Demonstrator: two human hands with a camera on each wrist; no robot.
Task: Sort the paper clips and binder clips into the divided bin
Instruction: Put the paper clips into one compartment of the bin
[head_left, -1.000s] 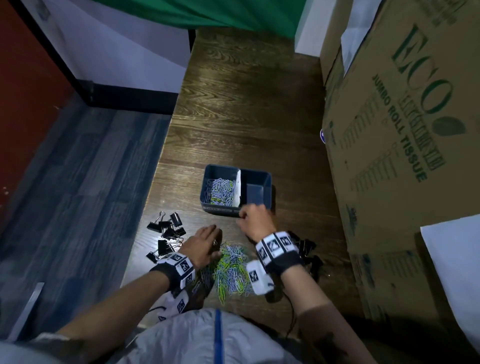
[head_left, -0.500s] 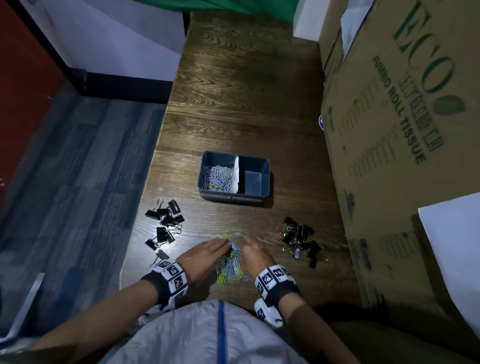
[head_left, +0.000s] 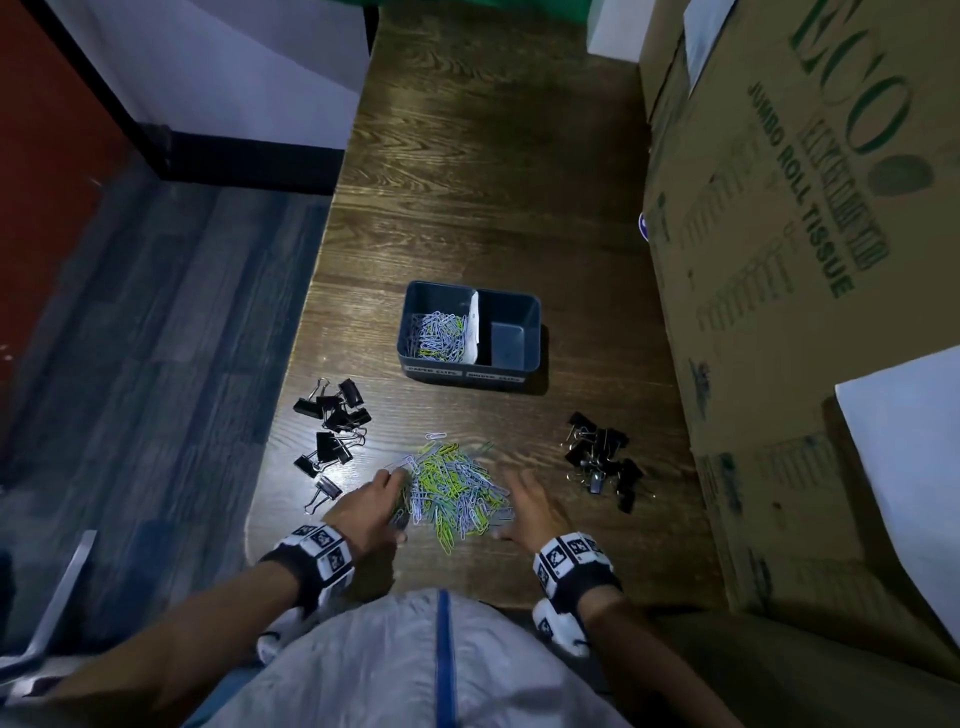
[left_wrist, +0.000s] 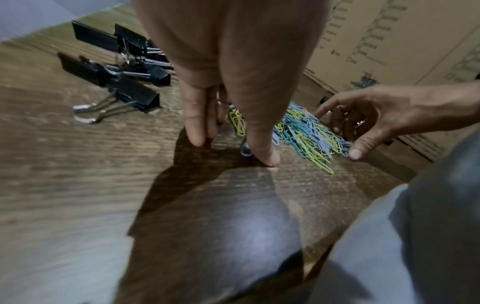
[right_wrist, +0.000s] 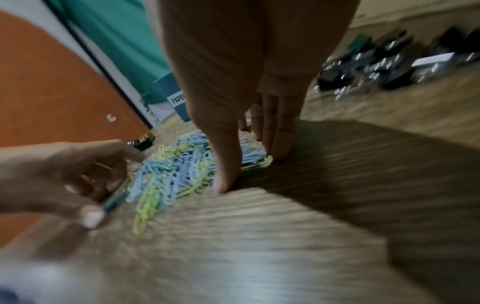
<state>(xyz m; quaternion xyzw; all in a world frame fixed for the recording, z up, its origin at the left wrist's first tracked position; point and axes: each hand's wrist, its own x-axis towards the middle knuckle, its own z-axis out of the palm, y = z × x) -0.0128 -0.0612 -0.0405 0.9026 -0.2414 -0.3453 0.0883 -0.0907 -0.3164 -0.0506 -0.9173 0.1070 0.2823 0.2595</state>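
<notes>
From above, both hands flank the paper clips (head_left: 452, 486) on the table (head_left: 493, 182), seemingly to herd them together; the bin (head_left: 511, 299) sits beyond, binder clips (head_left: 332, 431) off to the sides.

At the left hand (left_wrist: 233, 82), straight fingers stand against the pile's edge, holding nothing.

The right hand (right_wrist: 249, 92) mirrors it, spread, pile just inside.

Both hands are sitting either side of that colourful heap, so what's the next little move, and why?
Probably draw both hands together to scoop the paper clips. The left hand and right hand flank the heap, fingers on the table, and the bin already holds paper clips in its left half.
</notes>
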